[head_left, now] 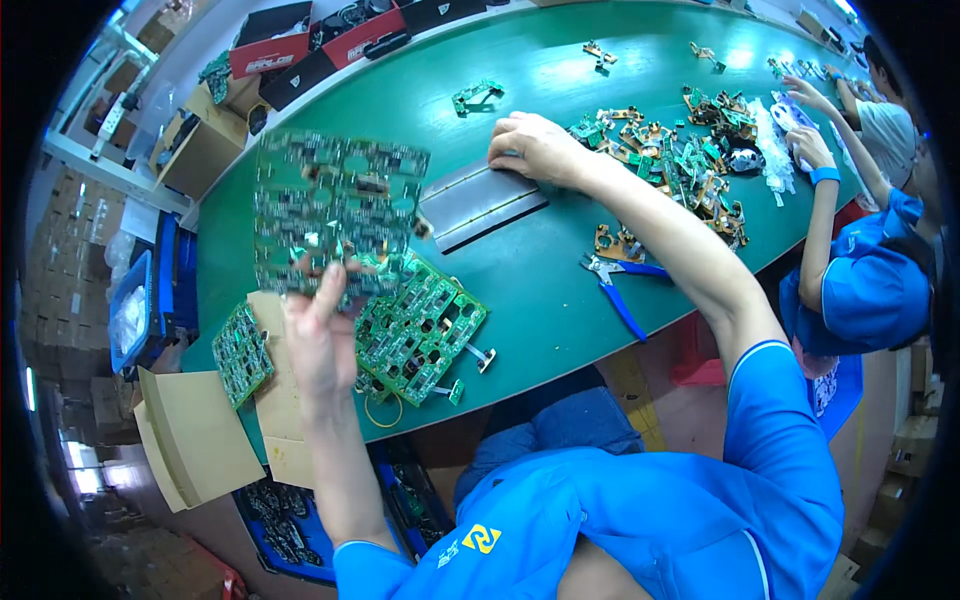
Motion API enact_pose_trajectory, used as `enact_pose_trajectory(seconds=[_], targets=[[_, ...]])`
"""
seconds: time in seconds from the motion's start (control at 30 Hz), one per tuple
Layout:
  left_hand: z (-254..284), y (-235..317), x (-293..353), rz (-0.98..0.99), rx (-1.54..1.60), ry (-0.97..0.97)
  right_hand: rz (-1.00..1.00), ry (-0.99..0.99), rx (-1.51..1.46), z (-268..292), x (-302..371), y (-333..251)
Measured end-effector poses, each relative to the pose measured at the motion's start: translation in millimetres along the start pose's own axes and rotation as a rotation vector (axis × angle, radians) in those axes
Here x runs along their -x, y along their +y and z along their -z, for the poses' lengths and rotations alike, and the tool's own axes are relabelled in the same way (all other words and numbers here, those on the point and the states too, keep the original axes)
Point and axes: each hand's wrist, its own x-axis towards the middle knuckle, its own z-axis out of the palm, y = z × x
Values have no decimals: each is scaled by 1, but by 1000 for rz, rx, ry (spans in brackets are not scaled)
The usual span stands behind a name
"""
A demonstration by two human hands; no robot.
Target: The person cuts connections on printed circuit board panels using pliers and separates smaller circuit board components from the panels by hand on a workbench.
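Note:
My left hand (322, 330) grips the lower edge of a green circuit board panel (335, 205), thumb on its face, holding it up over the left part of the table. Below it, partly covered, more board panels (425, 335) lie on the table, with small pieces hanging from their edge. A grey metal plate fixture (480, 207) with long slots lies ahead of me. On its far right end rests my right hand (530, 150), fingers bent down; whether something is under them is hidden. Blue-handled cutting pliers (625, 285) lie to the right.
A heap of small broken-off circuit boards (680, 165) spreads on the right of the green table (560, 290). Another board panel (242, 355) leans by an open cardboard box (200, 440) at left. Boxes (270, 45) line the far edge. Co-workers (865, 280) sit at right.

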Motion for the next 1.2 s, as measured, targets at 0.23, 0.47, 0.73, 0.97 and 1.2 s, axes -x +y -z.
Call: enact_pose_trajectory(seconds=[0.23, 0.47, 0.73, 0.97, 1.2], targets=[[29, -6, 59, 44, 181, 83, 2, -17, -21, 40, -24, -6], [42, -13, 97, -2, 326, 185, 80, -253, -21, 49, 25, -40], [34, -12, 117, 6, 327, 44, 132, -249, 136, 34, 29, -42], [25, -26, 135, 136, 337, 20, -94, 386, -8, 94, 36, -69], [1, -59, 156, 336, 353, -143, -1031, 1286, -629, 121, 267, -204]])
